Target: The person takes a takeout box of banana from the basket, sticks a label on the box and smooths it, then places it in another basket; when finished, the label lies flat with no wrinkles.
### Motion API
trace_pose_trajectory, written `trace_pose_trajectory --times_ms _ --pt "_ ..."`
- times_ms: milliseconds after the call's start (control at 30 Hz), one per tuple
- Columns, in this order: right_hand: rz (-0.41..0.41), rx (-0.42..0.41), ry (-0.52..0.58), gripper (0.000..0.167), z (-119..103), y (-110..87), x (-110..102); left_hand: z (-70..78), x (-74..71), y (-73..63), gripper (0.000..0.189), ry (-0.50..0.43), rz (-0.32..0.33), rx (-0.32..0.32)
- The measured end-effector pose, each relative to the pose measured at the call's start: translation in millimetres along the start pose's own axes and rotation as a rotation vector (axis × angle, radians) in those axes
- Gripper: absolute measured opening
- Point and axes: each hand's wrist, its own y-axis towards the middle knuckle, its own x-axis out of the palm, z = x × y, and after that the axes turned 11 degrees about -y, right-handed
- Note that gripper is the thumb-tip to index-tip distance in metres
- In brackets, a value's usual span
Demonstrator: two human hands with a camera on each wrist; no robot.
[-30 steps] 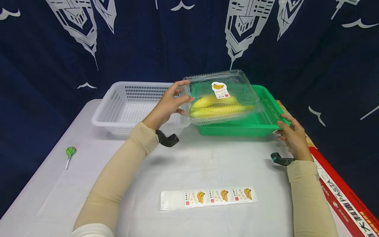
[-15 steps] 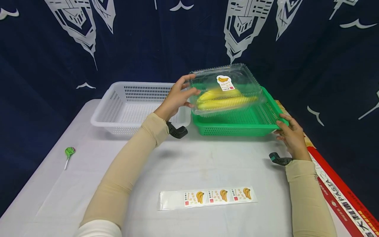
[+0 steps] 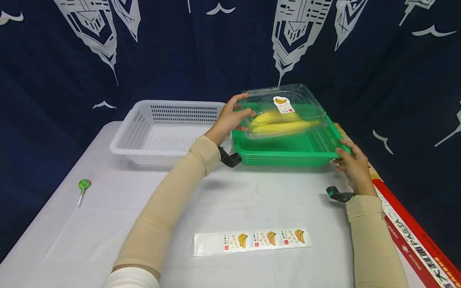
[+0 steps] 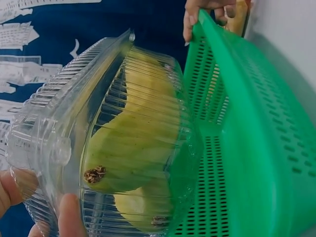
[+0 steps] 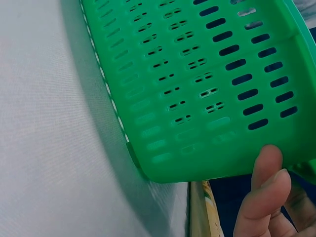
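My left hand grips the left end of a clear plastic clamshell box, which hangs tilted over the green basket. Inside the box lie yellow bananas, their stem ends toward the hand in the left wrist view. A banana sticker is on the lid. At the basket's front right corner, my right hand holds the rim between thumb and fingers. In the right wrist view, fingertips press against the basket's outer wall.
A white basket stands left of the green one. A strip of banana stickers lies at the front of the white table. A green lollipop is far left. A red pasta box runs along the right edge.
The left hand has carried the banana box rightward, from overlapping the white basket's edge to over the green basket; it rose, then sank. The right hand has stayed at the rim.
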Motion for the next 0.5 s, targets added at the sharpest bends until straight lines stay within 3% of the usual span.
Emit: trace_pose_trajectory --times_ms 500 --pt "-0.013 0.004 0.02 0.032 -0.5 -0.6 -1.7 -33.0 15.7 12.4 0.061 0.004 0.1 -0.029"
